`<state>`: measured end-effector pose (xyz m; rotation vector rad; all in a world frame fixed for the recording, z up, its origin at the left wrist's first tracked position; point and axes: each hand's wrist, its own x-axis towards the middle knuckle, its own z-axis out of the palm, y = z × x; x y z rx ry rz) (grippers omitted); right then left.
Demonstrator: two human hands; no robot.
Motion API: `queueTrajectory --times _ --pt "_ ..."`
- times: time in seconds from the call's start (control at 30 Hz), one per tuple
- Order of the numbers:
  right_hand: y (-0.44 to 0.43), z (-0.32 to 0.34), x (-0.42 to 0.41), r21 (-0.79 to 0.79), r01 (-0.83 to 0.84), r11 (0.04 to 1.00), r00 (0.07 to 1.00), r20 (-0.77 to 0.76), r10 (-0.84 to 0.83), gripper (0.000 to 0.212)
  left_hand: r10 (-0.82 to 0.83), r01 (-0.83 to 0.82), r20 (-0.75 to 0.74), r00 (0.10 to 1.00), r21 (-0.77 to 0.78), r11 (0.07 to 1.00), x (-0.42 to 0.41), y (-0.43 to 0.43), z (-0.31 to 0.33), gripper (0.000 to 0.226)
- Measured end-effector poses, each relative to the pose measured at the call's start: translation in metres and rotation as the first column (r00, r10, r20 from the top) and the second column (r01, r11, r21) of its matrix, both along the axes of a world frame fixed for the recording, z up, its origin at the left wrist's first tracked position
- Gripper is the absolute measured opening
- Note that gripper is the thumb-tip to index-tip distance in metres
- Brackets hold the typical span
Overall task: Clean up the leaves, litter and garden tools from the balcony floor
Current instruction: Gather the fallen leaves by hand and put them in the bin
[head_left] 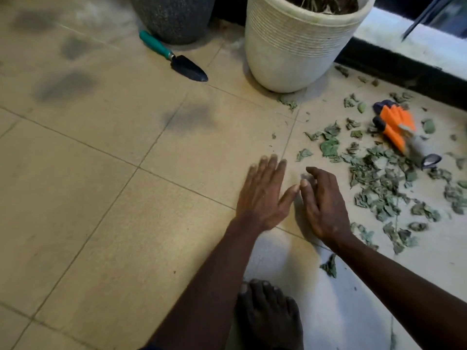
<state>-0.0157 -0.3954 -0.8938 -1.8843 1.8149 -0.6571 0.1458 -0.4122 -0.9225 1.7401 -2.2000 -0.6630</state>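
Trowel (173, 56) diagonal, teal handle upper left, blade tip lower right

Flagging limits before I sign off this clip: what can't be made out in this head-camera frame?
Head view only:
1. Orange and grey item among the leaves: motion-blurred, so what it is cannot be told.
2. Leaves: the scatter runs off the right edge.
3. Dark pot and white pot: cut off by the top edge, plants unseen.
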Motion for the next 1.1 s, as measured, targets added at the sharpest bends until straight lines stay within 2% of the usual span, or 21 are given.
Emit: queueTrajectory --times 0.07,0.1,0.17,0.23,0.3,0.43,0.53,0.6,0.67,0.73,0.77,0.83,0.9,1.03,1.1 --pt "0.003 0.000 -0.006 -0.056 0.025 0.998 1.000 -0.017 -0.026 0.052 0.160 -0.171 -0.165 0.973 -0.054 0.984 0.001 0.017 0.003 0.072" --pt "0.004 -0.001 -0.012 -0.070 0.045 0.997 0.999 -0.022 -0.046 0.050 0.298 -0.311 -0.151 0.943 -0.076 0.947 0.005 0.027 0.003 0.073" --pt "0.005 -0.004 -0.023 -0.071 0.072 0.995 0.997 -0.023 -0.074 0.049 0.547 -0.545 -0.005 0.837 -0.081 0.834 0.015 0.050 -0.003 0.079" --pt "0.008 -0.007 -0.030 -0.063 0.081 0.995 0.995 -0.052 -0.084 0.048 0.636 -0.634 0.119 0.763 -0.057 0.771 0.020 0.064 -0.008 0.087" --pt "0.011 -0.008 -0.036 -0.052 0.088 0.995 0.993 -0.080 -0.092 0.049 0.591 -0.595 0.197 0.782 -0.045 0.803 0.012 0.057 -0.010 0.092" --pt "0.020 -0.009 -0.046 -0.010 0.097 0.995 0.988 -0.122 -0.097 0.053 0.472 -0.484 0.213 0.855 0.002 0.875 -0.030 -0.003 -0.007 0.097" --pt "0.035 -0.004 -0.056 0.017 -0.019 1.000 0.978 -0.208 0.022 0.069 0.213 -0.218 0.203 0.956 -0.001 0.976 -0.060 -0.052 -0.008 0.094" --pt "0.051 -0.003 -0.065 0.061 -0.198 0.978 0.928 -0.309 0.207 0.083 0.060 -0.058 0.155 0.986 -0.021 0.998 -0.066 -0.066 -0.012 0.089" --pt "0.066 -0.006 -0.072 0.169 -0.351 0.921 0.829 -0.401 0.390 0.097 0.019 -0.011 0.094 0.995 -0.083 0.996 -0.061 -0.064 -0.014 0.085" --pt "0.073 -0.011 -0.075 0.250 -0.404 0.880 0.742 -0.473 0.475 0.104 0.023 -0.017 0.033 0.999 -0.171 0.985 -0.056 -0.058 -0.015 0.081" --pt "0.071 -0.014 -0.077 0.258 -0.381 0.888 0.728 -0.508 0.460 0.104 0.029 -0.024 0.023 0.999 -0.201 0.979 -0.057 -0.056 -0.014 0.079" --pt "0.054 -0.018 -0.079 0.231 -0.232 0.945 0.762 -0.560 0.325 0.097 0.055 -0.049 0.029 0.998 -0.190 0.981 -0.061 -0.056 -0.012 0.078" --pt "0.029 -0.020 -0.081 0.186 0.022 0.982 0.816 -0.571 0.090 0.088 0.083 -0.074 0.051 0.995 -0.163 0.984 -0.062 -0.055 -0.010 0.077" --pt "0.012 -0.017 -0.095 0.045 0.348 0.936 0.826 -0.488 -0.284 0.088 0.057 -0.040 0.087 0.995 -0.181 0.983 -0.063 -0.055 -0.011 0.073" --pt "0.026 -0.017 -0.104 -0.042 0.531 0.846 0.774 -0.383 -0.505 0.085 0.052 -0.034 0.091 0.994 -0.196 0.980 -0.063 -0.056 -0.011 0.071"
